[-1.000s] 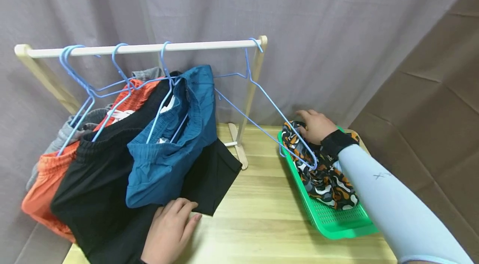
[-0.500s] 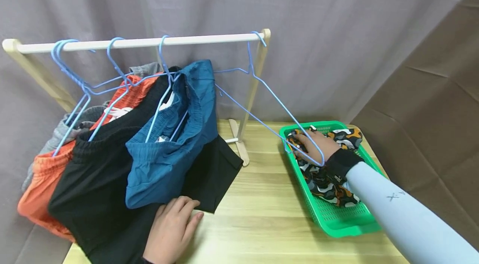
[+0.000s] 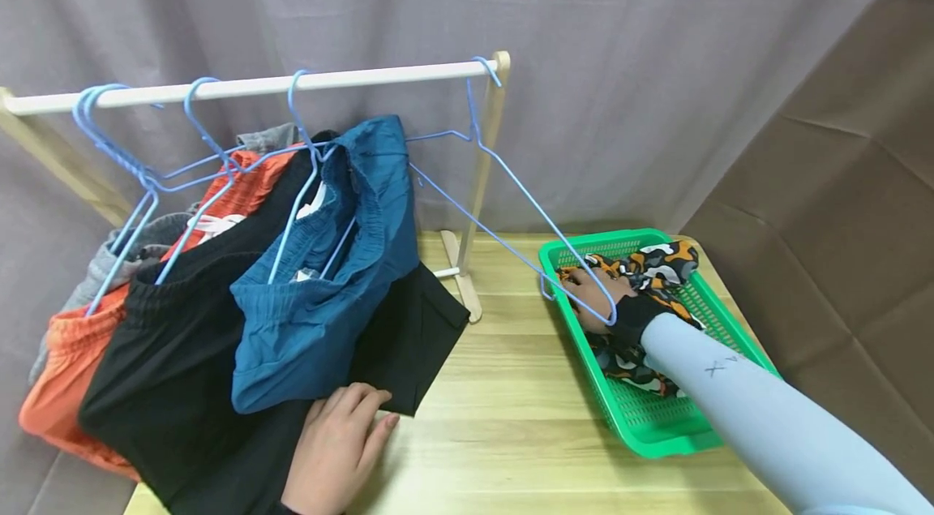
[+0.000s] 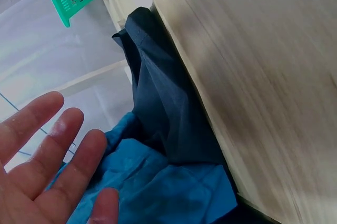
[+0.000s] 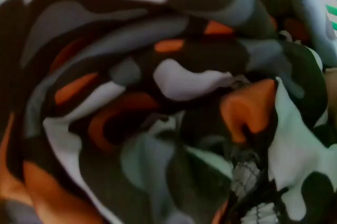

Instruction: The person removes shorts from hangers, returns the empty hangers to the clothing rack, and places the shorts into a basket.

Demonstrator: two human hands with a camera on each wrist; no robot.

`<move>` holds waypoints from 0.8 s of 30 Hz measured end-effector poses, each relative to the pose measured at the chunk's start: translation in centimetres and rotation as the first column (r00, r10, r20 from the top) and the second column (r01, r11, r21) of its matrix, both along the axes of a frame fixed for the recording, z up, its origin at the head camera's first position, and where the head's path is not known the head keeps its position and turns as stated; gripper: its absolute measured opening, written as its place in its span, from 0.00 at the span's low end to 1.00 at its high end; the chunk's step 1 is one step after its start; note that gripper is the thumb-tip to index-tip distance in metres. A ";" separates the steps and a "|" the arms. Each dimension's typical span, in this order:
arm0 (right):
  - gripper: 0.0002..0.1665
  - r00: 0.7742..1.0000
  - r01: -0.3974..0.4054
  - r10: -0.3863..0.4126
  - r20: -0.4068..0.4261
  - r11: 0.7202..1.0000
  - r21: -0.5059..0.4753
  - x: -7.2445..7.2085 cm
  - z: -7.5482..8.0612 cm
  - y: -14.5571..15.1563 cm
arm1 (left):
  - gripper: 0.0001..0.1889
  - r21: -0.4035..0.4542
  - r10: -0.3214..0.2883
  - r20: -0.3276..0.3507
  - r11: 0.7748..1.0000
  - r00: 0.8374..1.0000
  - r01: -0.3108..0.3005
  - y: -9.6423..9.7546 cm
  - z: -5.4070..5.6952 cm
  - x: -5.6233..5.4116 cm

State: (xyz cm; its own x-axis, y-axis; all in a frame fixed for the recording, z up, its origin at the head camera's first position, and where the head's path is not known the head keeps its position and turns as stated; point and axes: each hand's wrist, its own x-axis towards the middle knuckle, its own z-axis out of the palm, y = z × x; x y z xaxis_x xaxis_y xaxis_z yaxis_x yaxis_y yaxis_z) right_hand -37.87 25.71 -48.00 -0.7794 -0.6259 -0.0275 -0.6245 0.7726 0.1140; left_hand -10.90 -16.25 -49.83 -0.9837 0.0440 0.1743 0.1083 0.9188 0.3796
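A camouflage-print garment (image 3: 660,268) in black, orange, grey and white lies bunched in a green basket (image 3: 635,442). My right hand (image 3: 600,296) reaches down into it, its fingertips hidden by the cloth; whether they grip it I cannot tell. Folds of the same print (image 5: 158,129) fill the right wrist view. A blue hanger (image 3: 533,207) dangles from the rack's right end, its lower corner overlapping my right hand. My left hand (image 3: 337,446) lies beside black trousers (image 3: 197,393), palm down, fingers loosely extended. Blue shorts (image 3: 321,320) hang on a hanger above it.
The rack's white bar (image 3: 350,79) runs across the back and carries several blue hangers. Orange shorts (image 3: 80,385) and a grey garment (image 3: 109,263) hang at the left. A wooden foot (image 3: 463,280) of the rack stands on the table (image 3: 496,409). Grey curtain (image 3: 620,53) closes the back.
My right hand has come down from the basket's back edge into the camouflage garment and drawn slightly nearer me, shifting its folds. The left hand stays put. The head view has shifted slightly.
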 end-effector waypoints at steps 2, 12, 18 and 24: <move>0.28 0.997 0.055 -0.056 0.044 0.998 0.032 -0.2 -0.4 0.1 | 0.15 -0.001 -0.001 -0.005 1.000 1.000 0.001 0.1 0.0 0.0; 0.30 0.987 0.031 0.003 0.160 0.977 -0.212 -0.9 2.7 1.4 | 0.15 -0.001 -0.015 -0.023 1.000 1.000 0.015 0.3 0.1 0.1; 0.36 0.939 0.333 -0.339 0.051 0.862 -0.382 -0.3 7.3 4.5 | 0.15 0.007 -0.003 -0.016 1.000 1.000 0.003 0.0 0.3 0.2; 0.46 0.812 0.577 -0.576 0.096 0.766 -0.283 0.0 7.4 7.5 | 0.15 0.004 0.001 -0.037 1.000 0.999 -0.001 -0.3 0.3 0.3</move>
